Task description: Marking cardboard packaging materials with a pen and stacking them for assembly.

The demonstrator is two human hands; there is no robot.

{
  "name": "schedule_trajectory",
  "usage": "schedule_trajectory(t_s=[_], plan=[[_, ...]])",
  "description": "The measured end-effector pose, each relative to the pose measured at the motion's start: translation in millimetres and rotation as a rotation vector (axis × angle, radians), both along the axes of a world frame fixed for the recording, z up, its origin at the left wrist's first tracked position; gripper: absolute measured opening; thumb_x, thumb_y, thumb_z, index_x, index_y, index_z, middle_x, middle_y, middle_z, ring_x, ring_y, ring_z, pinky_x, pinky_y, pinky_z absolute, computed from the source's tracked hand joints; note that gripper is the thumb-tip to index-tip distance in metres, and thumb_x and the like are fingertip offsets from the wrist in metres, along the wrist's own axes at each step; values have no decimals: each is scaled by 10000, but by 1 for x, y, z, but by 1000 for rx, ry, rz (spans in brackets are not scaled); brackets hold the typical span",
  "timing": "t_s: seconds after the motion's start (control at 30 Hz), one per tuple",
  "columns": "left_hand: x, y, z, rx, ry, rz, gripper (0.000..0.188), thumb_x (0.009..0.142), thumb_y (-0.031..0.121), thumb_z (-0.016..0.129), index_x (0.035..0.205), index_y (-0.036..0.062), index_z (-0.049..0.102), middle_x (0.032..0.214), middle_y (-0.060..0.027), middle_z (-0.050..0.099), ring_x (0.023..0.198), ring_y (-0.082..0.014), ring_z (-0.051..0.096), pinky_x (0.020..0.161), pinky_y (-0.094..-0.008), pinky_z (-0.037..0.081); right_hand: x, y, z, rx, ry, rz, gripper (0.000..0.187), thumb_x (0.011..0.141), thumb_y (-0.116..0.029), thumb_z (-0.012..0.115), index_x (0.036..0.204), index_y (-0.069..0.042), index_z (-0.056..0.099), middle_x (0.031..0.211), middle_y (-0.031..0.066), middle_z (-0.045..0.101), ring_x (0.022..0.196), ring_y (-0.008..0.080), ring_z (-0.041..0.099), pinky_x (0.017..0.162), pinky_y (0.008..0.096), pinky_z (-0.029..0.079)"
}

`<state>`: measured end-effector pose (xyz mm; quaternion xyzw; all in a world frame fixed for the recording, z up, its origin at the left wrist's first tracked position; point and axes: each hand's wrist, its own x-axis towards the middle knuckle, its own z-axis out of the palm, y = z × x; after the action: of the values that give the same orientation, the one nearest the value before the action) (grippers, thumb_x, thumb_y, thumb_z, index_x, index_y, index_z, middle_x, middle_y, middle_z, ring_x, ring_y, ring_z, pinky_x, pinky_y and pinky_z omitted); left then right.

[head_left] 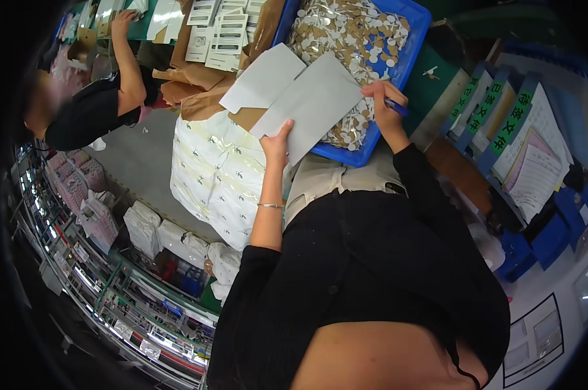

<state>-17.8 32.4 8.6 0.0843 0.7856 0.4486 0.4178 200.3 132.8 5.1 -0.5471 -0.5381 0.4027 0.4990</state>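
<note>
My left hand grips the lower left edge of a flat, pale grey-white box, its thumb on top. At the far right end of that box, my right hand pinches a blue pen-like tool; its thin tip is at the box's edge, and I cannot tell whether it is a pen or a knife. A second flat white box lies beside and partly under the first. Both boxes lie over the left side of a blue tray filled with small white and brown round paper bits.
Left of the tray, an open brown carton holds several white printed boxes. A white patterned bag stands below it. File holders with papers stand at right. A co-worker reaches over a table at far left.
</note>
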Motion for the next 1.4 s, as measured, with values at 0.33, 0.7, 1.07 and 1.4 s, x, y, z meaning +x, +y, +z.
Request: schedule_trajectory(t_s=[0.33,0.7,1.07,1.4], plan=[[42,-23,28,342,244,-324,319,724,208,728,891,-34,603,814,-99,634,687,-165,594,607,-235,484,30,-18,-8,5,-26,100,213,813,-36,473,647,12,597,662,84,602,569,185,519,575,257,434],[20,-16,17,-127,-65,-138,344,687,179,740,850,-80,584,751,-114,623,596,-153,571,501,-255,488,30,12,42,68,-42,16,257,850,-65,479,611,-4,549,569,66,548,495,149,448,493,242,377],[18,-7,5,-98,-153,-78,405,662,110,752,932,-117,554,826,-171,619,652,-215,608,577,-264,522,32,-20,31,19,-4,93,242,834,-11,483,630,37,605,621,79,617,528,153,531,557,220,442],[18,-13,1,-66,-133,-78,424,663,109,754,966,-109,550,849,-168,619,674,-219,608,602,-271,523,14,-39,12,76,-85,171,207,811,7,511,622,27,592,617,71,616,484,160,522,479,226,427]])
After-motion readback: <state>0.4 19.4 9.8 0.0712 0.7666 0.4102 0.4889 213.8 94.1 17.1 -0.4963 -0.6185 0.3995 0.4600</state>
